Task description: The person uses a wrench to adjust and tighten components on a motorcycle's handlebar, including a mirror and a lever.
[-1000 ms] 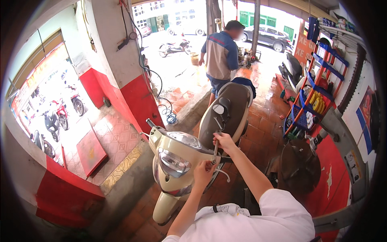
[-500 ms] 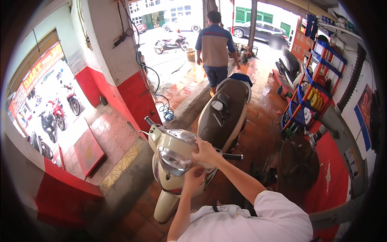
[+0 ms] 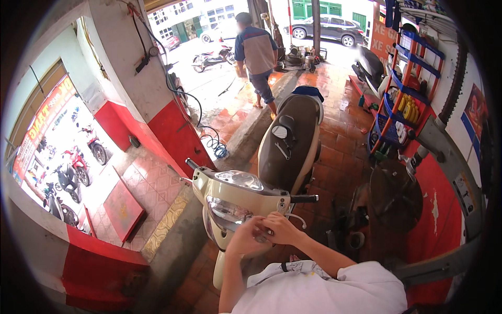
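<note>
A cream scooter (image 3: 266, 198) stands in front of me, its headlight (image 3: 224, 212) and handlebar facing my body. My left hand (image 3: 244, 238) and my right hand (image 3: 283, 228) meet just in front of the headlight's lower right side. Their fingers are bent and pressed together; whatever is between them is hidden or too small to name. On the scooter's dark seat (image 3: 300, 118) lie a round mirror (image 3: 280, 132) and an open-end wrench (image 3: 283, 151).
A person (image 3: 256, 52) walks ahead on the left. An orange and blue rack (image 3: 400, 99) and a dark round stool-like thing (image 3: 396, 196) are on the right. A red-and-white pillar (image 3: 170, 128) and coiled blue hose (image 3: 215, 146) stand left, with parked motorbikes (image 3: 81, 170) beyond.
My right hand has left the headlight's top edge and come down to my left hand. Both hands are now together, nearer my body. The person ahead has stepped left.
</note>
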Demonstrator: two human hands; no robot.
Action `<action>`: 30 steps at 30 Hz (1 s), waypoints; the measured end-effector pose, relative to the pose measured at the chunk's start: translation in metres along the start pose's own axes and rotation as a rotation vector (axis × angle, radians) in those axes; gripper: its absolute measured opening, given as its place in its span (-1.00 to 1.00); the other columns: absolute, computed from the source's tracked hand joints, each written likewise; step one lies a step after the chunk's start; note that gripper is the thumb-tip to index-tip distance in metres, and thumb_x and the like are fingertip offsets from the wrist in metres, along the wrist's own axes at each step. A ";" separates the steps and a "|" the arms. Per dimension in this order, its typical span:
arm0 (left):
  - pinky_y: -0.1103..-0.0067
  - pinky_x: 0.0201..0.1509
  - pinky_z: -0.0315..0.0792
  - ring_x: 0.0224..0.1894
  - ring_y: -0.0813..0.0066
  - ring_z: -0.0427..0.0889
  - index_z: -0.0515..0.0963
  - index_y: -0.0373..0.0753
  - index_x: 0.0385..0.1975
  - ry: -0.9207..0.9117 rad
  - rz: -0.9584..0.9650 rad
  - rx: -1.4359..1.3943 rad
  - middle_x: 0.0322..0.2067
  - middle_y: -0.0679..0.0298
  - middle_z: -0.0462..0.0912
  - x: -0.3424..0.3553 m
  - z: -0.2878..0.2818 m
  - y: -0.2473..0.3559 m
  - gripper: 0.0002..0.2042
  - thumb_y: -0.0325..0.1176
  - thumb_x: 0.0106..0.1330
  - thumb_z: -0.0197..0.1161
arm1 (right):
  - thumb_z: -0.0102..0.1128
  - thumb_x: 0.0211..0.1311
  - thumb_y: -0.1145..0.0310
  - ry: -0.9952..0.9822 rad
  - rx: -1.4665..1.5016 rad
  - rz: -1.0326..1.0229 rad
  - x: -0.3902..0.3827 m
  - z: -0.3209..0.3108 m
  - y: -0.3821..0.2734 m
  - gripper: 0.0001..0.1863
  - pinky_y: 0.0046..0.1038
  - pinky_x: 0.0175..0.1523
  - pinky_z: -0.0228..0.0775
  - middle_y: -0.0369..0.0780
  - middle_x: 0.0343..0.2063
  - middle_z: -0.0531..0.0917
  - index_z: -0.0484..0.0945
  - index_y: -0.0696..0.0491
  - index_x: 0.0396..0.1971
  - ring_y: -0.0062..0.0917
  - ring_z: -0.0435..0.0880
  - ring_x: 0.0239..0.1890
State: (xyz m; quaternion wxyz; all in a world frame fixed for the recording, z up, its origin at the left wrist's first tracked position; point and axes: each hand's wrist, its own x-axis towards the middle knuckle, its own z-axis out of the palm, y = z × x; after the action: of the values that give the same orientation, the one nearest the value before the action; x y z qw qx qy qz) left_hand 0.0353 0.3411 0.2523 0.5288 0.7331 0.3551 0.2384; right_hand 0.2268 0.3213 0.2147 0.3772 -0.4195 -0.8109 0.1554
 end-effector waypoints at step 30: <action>0.25 -0.27 0.54 -0.37 -0.03 0.69 0.64 -0.35 -0.40 0.652 -0.021 0.450 -0.51 -0.05 0.66 0.129 0.057 -0.018 -0.75 -0.25 0.09 0.36 | 0.31 0.00 0.05 -0.082 0.076 0.607 0.099 -0.027 0.108 -0.54 -0.22 -0.08 0.51 0.02 -0.36 0.71 0.65 0.19 -0.31 -0.16 0.72 -0.24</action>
State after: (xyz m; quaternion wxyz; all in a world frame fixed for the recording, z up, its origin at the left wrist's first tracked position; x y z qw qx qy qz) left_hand 0.1538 0.4095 0.2131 0.2167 0.7130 0.5552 0.3694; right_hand 0.2717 0.4636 0.2189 0.2962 -0.6215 -0.6566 0.3081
